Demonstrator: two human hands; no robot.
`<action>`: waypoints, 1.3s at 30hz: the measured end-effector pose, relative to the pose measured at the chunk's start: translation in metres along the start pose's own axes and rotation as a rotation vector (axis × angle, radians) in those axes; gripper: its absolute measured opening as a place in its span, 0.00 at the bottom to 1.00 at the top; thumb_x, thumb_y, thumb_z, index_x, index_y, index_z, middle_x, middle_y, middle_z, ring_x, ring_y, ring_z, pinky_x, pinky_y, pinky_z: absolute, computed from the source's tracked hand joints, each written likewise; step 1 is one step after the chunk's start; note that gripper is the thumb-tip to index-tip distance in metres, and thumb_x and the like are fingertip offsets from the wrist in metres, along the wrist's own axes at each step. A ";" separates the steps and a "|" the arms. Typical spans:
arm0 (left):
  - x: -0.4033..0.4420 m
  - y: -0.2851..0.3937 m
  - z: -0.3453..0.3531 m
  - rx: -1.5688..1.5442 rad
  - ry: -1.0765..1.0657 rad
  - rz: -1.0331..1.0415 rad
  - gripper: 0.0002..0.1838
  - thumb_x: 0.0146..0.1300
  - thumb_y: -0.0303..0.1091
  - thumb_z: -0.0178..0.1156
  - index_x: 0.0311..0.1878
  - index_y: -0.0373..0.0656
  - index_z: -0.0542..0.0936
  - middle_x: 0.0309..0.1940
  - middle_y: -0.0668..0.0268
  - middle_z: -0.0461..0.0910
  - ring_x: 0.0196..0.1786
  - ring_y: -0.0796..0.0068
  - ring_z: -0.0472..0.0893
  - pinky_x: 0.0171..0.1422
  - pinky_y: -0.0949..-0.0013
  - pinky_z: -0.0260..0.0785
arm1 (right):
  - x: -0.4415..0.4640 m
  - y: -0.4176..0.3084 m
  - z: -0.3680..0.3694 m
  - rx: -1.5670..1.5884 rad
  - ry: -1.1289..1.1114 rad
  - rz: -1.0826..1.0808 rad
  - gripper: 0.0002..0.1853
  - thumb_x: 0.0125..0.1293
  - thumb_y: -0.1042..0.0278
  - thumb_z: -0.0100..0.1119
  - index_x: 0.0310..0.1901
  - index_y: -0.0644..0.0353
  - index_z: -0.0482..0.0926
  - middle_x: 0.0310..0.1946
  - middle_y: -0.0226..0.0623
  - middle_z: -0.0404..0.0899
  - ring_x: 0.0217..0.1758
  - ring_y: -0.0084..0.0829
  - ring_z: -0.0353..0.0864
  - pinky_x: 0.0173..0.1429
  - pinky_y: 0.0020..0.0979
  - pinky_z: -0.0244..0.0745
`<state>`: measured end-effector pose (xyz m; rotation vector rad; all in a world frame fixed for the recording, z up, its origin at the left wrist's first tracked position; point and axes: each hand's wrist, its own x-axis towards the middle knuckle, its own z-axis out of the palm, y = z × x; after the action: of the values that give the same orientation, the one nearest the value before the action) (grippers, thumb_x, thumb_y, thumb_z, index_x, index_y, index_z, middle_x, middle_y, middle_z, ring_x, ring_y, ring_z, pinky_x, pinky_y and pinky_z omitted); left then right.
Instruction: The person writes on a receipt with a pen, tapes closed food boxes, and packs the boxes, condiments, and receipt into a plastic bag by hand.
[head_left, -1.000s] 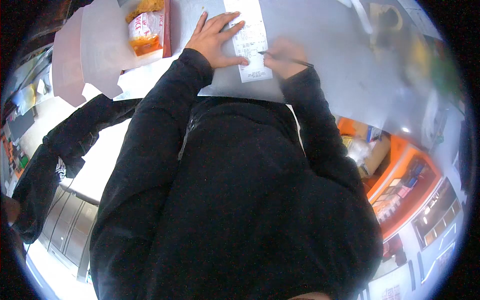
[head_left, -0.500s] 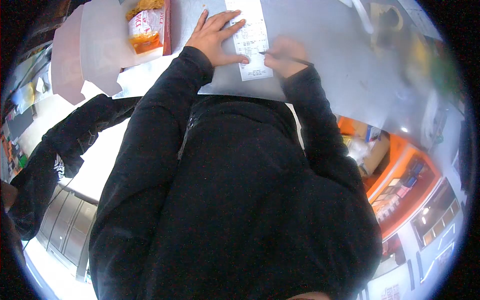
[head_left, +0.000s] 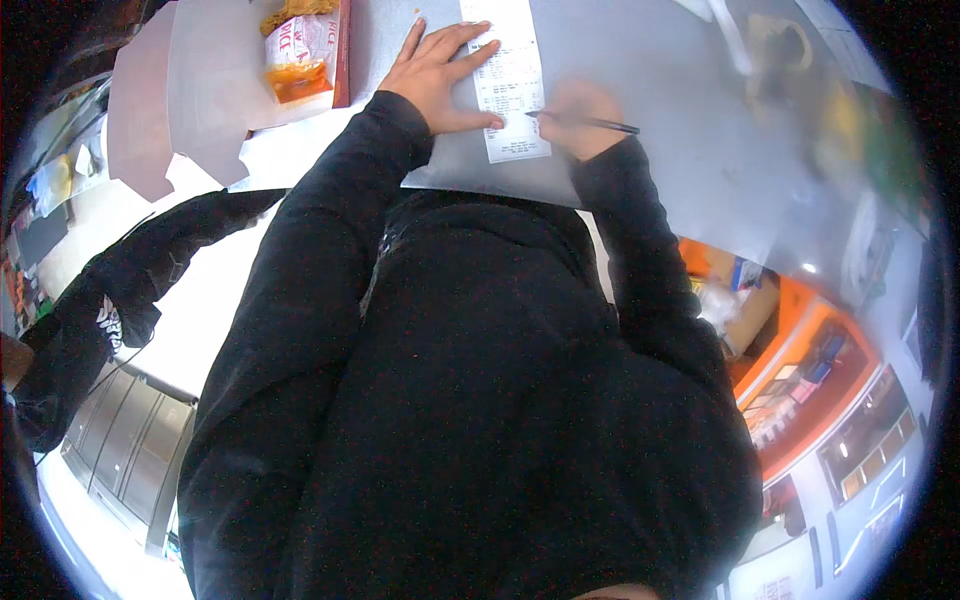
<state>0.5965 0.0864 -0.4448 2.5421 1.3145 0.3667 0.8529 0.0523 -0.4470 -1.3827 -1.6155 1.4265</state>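
A long white printed receipt lies on the grey metal counter. My left hand is spread flat, its fingertips and thumb resting on the receipt's left side. In my right hand is a dark pen, gripped with its tip at the receipt's lower right part. The right hand is somewhat blurred. To the left of my left hand stands an open-lidded box holding fried food, a packet marked RICE and an orange-red sauce.
Another person's dark sleeve reaches in at the left, over a white surface. Below the counter at right is an orange shelf unit with packages. A blurred yellowish object is at the counter's far right.
The pen has shifted slightly right along with my right hand, and more of its length shows. My left hand stays on the receipt. The view has shifted slightly.
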 end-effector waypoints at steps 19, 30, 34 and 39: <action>0.000 0.000 0.000 0.031 -0.026 0.002 0.51 0.46 0.72 0.67 0.73 0.61 0.68 0.76 0.66 0.59 0.78 0.65 0.57 0.84 0.43 0.31 | 0.002 -0.003 0.006 -0.229 0.071 -0.075 0.11 0.55 0.71 0.70 0.29 0.61 0.75 0.25 0.30 0.79 0.30 0.19 0.75 0.36 0.26 0.73; -0.001 0.004 -0.007 -0.048 0.008 -0.003 0.53 0.46 0.62 0.68 0.76 0.57 0.61 0.78 0.63 0.55 0.78 0.66 0.58 0.83 0.42 0.34 | 0.012 -0.048 0.019 -0.428 0.280 -0.170 0.21 0.65 0.53 0.67 0.50 0.60 0.79 0.24 0.40 0.83 0.26 0.34 0.85 0.33 0.34 0.78; -0.001 0.003 -0.009 -0.075 0.022 -0.001 0.54 0.44 0.59 0.68 0.76 0.54 0.60 0.76 0.60 0.57 0.78 0.63 0.59 0.82 0.41 0.35 | 0.027 -0.026 0.025 -0.648 0.291 -0.097 0.25 0.65 0.48 0.66 0.54 0.59 0.80 0.27 0.44 0.84 0.29 0.40 0.86 0.36 0.39 0.79; -0.005 0.002 -0.006 -0.121 0.119 0.050 0.51 0.45 0.56 0.70 0.74 0.49 0.64 0.72 0.58 0.63 0.77 0.58 0.60 0.82 0.40 0.37 | 0.017 -0.009 0.005 -0.482 0.426 -0.110 0.21 0.65 0.51 0.66 0.49 0.61 0.82 0.30 0.45 0.85 0.33 0.38 0.87 0.40 0.36 0.79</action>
<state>0.5928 0.0822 -0.4389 2.4896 1.2302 0.5975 0.8401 0.0677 -0.4430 -1.6871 -1.7664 0.6321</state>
